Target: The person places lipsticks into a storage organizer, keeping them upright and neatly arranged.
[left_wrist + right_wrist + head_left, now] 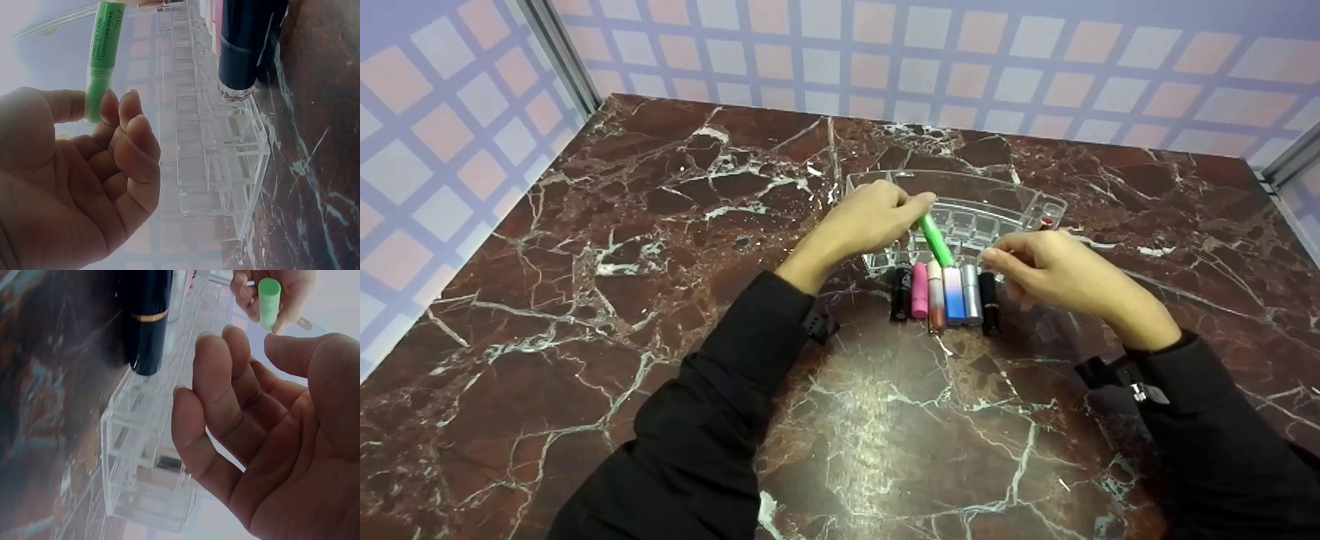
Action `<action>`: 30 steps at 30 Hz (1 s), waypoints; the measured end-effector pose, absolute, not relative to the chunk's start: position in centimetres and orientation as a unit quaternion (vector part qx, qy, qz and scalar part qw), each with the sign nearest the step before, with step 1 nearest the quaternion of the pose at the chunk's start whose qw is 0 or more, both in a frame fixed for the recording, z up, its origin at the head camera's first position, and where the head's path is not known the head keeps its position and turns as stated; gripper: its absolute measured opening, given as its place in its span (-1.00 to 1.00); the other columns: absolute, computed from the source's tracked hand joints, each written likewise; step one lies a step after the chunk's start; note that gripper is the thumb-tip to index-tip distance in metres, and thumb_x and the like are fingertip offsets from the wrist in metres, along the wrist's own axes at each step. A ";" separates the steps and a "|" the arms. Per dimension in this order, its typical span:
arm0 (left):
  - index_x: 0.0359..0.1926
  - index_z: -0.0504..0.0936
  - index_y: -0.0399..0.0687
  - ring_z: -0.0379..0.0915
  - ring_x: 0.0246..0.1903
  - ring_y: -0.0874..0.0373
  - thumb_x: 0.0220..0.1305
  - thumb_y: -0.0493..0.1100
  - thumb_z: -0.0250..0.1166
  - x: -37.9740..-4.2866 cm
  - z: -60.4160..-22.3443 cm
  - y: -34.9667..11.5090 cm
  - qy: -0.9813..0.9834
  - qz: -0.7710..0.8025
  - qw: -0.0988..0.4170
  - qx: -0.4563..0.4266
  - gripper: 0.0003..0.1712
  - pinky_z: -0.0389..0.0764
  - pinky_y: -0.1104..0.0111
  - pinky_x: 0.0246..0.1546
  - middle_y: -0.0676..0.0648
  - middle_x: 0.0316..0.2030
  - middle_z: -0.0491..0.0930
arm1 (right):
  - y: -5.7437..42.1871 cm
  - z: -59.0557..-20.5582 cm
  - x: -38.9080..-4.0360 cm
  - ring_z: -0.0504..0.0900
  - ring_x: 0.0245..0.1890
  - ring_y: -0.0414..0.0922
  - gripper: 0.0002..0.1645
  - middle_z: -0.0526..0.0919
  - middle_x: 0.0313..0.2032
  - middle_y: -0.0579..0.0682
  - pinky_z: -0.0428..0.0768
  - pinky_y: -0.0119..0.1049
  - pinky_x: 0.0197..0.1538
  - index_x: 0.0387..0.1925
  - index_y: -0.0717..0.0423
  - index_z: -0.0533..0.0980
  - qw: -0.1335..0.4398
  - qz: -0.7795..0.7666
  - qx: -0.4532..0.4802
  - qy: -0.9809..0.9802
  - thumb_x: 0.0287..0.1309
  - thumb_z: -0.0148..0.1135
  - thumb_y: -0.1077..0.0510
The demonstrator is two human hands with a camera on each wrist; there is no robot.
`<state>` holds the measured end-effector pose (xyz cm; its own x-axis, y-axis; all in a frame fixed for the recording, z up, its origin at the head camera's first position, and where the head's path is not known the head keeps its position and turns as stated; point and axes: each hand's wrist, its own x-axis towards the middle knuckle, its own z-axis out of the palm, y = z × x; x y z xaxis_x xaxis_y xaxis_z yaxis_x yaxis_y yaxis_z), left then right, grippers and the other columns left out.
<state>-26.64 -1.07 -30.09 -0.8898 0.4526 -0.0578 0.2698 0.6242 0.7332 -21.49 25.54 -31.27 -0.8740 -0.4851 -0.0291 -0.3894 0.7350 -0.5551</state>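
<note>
In the head view my left hand (pixel 877 217) pinches one end of a green lip balm tube (pixel 935 240) between thumb and fingertips. The tube is held at a slant above a clear, curved cosmetics organizer (pixel 960 180). Printed lettering shows on the green tube (pixel 107 39) in the left wrist view. My right hand (pixel 1057 274) hovers at the organizer's right side, fingers loosely bent, nothing in its grasp. Along the organizer's near side lies a row of lipstick-like tubes: black (pixel 901 292), pink (pixel 919 289), blue and white (pixel 954 300), silver (pixel 971 292) and black with a gold ring (pixel 991 304), among others.
A small dark-capped item (pixel 169 462) sits inside the organizer's right end. Everything stands on a dark red marbled table (pixel 607 375). Checkered panels (pixel 825 52) rise behind the table and along its sides.
</note>
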 end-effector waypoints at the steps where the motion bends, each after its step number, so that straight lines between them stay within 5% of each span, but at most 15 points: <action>1: -0.39 0.64 -0.06 0.07 -0.73 0.31 0.62 0.20 0.00 -26.6 -30.1 -1.1 0.891 0.386 0.121 0.205 -0.43 0.12 0.47 -0.71 0.14 -0.67 0.32 | 25.4 -31.3 -21.4 0.66 -0.62 -0.06 -0.55 0.62 -0.61 -0.06 0.65 -0.27 -0.49 -0.14 0.16 0.63 0.089 -0.279 -0.239 0.926 0.57 0.06 -0.12; 8: -0.26 0.69 -0.18 0.08 -0.72 0.31 0.62 0.20 -0.01 -26.6 -30.3 -1.0 0.886 0.386 0.119 0.226 -0.39 0.12 0.48 -0.68 0.13 -0.66 0.33 | 24.7 -31.4 -21.0 0.64 -0.61 -0.12 -0.66 0.64 -0.56 -0.07 0.64 -0.27 -0.51 0.02 0.19 0.61 0.103 -0.285 -0.270 0.914 0.54 0.15 0.01; 21: -0.15 0.71 -0.19 0.03 -0.70 0.30 0.64 0.20 -0.07 -26.6 -30.4 -0.9 0.879 0.385 0.132 0.248 -0.38 0.11 0.46 -0.68 0.14 -0.66 0.24 | 24.0 -31.9 -21.1 0.64 -0.64 -0.13 -0.73 0.62 -0.55 -0.09 0.65 -0.24 -0.55 -0.05 0.18 0.64 0.108 -0.304 -0.296 0.899 0.53 0.16 0.06; 30: -0.32 0.62 -0.14 0.03 -0.70 0.31 0.64 0.20 -0.06 -26.7 -30.6 -0.8 0.876 0.379 0.139 0.264 -0.41 0.13 0.47 -0.67 0.15 -0.66 0.23 | 23.4 -31.9 -20.7 0.63 -0.64 -0.12 -0.78 0.62 -0.56 -0.10 0.63 -0.30 -0.56 -0.16 0.15 0.64 0.111 -0.309 -0.303 0.895 0.51 0.19 0.09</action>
<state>-26.73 -0.77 -30.60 -0.8218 0.5681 -0.0436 0.3572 0.5733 0.7374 -20.66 23.35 -31.93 -0.7917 -0.6108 -0.0118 -0.4729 0.6251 -0.6210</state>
